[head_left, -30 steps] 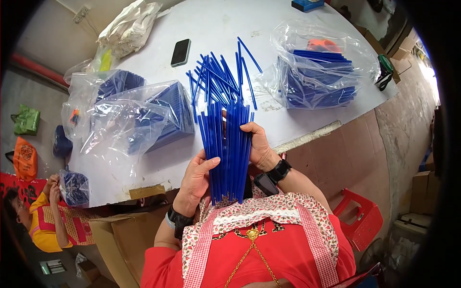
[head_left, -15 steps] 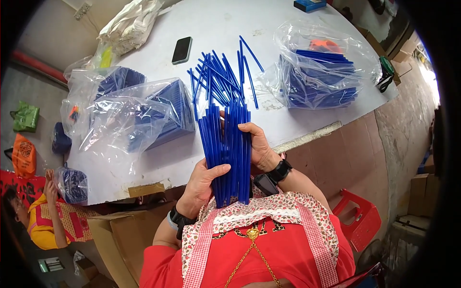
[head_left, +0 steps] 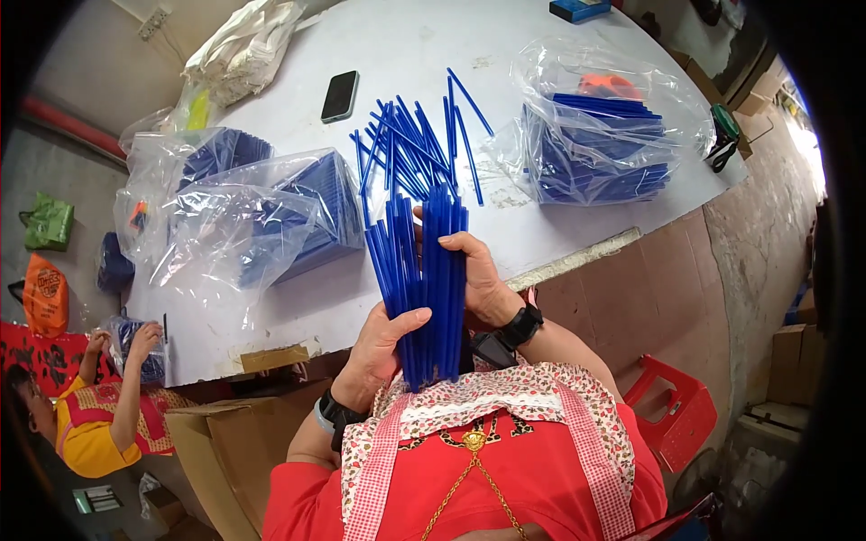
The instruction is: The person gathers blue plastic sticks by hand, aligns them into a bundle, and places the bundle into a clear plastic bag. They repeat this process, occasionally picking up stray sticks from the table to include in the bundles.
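Note:
Between both palms I hold a thick bundle of long blue plastic tubes [head_left: 440,298], upright in front of my apron. My left hand [head_left: 379,341] wraps the lower left part, thumb across the tubes. Higher up on the right side, my right hand [head_left: 478,275] grips the bundle with its thumb on the front; most of its fingers are hidden behind. At the left the tubes fan apart slightly. Just beyond their top ends, a loose pile of similar blue tubes [head_left: 406,149] lies crisscrossed on the white table [head_left: 424,45].
Clear bags of blue tubes stand left [head_left: 302,212] and right [head_left: 595,149]. A phone [head_left: 340,96] lies behind the loose pile. A cardboard box [head_left: 239,442] is below the table at left; a red plastic stool [head_left: 672,415] is at right. Another person [head_left: 99,410] works at the far left.
The bundle has shifted slightly left, with its left tubes leaning out more. My right hand has moved a little left with it. The other person's hands have moved apart and toward the table.

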A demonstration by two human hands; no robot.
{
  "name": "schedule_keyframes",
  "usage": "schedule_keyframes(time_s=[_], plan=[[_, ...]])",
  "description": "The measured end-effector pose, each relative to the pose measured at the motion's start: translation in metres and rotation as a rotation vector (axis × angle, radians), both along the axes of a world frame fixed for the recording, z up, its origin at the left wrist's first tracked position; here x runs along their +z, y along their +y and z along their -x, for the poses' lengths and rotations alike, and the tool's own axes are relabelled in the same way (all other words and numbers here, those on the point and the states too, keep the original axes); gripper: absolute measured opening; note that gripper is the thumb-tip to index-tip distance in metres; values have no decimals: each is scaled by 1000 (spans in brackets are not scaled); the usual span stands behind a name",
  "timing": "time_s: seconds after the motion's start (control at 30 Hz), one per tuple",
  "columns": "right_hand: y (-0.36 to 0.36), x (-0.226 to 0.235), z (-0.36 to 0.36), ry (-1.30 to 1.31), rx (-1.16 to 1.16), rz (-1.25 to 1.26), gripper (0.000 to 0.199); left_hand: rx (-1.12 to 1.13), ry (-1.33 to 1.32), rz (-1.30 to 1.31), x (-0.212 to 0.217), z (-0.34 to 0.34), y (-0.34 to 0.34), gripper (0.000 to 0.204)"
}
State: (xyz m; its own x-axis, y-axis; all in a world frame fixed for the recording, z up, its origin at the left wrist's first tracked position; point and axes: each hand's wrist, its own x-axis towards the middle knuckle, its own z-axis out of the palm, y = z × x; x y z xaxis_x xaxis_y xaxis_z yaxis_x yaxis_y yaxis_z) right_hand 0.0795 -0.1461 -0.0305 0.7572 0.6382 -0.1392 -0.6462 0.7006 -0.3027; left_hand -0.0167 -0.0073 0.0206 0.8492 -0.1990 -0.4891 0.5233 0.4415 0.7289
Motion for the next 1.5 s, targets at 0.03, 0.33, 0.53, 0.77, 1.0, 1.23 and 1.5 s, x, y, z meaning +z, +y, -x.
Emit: schedule_keyframes(time_s=[0.03, 0.33, 0.53, 0.77, 1.0, 1.23, 1.5], plan=[[5, 2, 2, -32, -22, 99, 58, -4, -10, 13, -2, 1, -3, 45], [16, 25, 28, -189, -252, 518, 56, -29, -119, -390, -36, 3, -3, 55], [3, 5, 14, -206, -121, 464, 45, 59, -178, -238, -27, 7, -8, 49], [-7, -2, 5, 13, -2, 186, 44, 111, 31, 6, -18, 7, 4, 44], [-9, -10, 1, 1, -5, 132, 46, 102, -4, -16, -15, 5, 3, 38], [-11, -15, 1, 35, 2, -28, 58, 156, 16, -41, -12, 4, 2, 34], [-15, -6, 6, 69, -19, -88, 62, 158, -18, -77, -11, 7, 1, 33]])
